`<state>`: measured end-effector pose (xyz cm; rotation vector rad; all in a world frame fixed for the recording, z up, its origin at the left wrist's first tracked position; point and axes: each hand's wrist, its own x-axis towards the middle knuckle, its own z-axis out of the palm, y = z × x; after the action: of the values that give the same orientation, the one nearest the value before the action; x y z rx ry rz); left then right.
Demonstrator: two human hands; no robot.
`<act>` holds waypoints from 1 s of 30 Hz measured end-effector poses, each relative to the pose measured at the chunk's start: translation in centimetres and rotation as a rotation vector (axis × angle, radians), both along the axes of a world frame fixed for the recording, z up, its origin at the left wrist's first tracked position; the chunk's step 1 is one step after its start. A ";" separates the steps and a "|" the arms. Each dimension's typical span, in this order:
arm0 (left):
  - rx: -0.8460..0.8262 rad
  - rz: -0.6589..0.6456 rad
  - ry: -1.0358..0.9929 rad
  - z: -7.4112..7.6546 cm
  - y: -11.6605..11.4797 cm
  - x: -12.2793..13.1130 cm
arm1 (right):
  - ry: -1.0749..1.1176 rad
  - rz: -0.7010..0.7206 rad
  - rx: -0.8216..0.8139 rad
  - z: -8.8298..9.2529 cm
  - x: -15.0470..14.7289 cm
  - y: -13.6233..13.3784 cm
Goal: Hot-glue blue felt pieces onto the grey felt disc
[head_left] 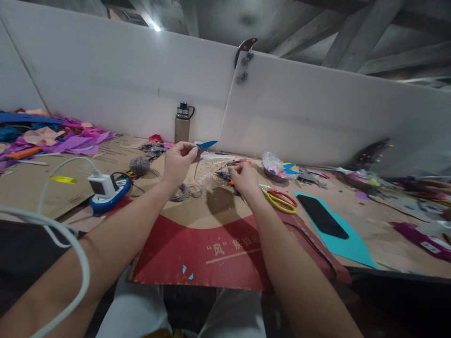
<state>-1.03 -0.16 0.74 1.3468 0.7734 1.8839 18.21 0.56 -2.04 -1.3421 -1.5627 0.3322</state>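
Note:
Raised above the table, my left hand [181, 162] is closed in a pinch on a pointed blue piece [208, 144], felt or paper, whose tip sticks out to the right. A thin grey yarn [196, 172] hangs below these fingers towards loose grey coils [183, 192] on the table. My right hand [245, 179] is lower, its fingers bent together over a cluster of small dark and coloured items [224, 175]. What those fingertips hold, if anything, is hidden. Scissors with yellow and red handles [280, 201] lie just right of that wrist.
Red-and-tan cardboard [197, 253] covers the near edge. On the left are a blue power strip [110, 196] with a white charger, a grey yarn ball [140, 165] and a white cable [79, 253]. A bottle [182, 124] stands behind; a phone [322, 216] lies on turquoise sheet right.

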 end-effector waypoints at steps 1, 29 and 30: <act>0.008 0.020 0.039 0.0 -0.2 0.2 | 0.094 0.045 -0.007 0.4 -1.2 -0.4; -0.120 -0.225 -0.130 0.1 -0.9 1.3 | 0.325 0.250 0.191 2.1 -6.4 -3.2; -0.127 -0.232 -0.132 0.1 -1.0 1.3 | 0.337 0.252 0.189 2.1 -6.4 -3.1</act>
<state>0.29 -1.12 0.88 1.1674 0.6296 1.6934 11.82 -2.58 0.03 -0.8923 -1.4363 0.5237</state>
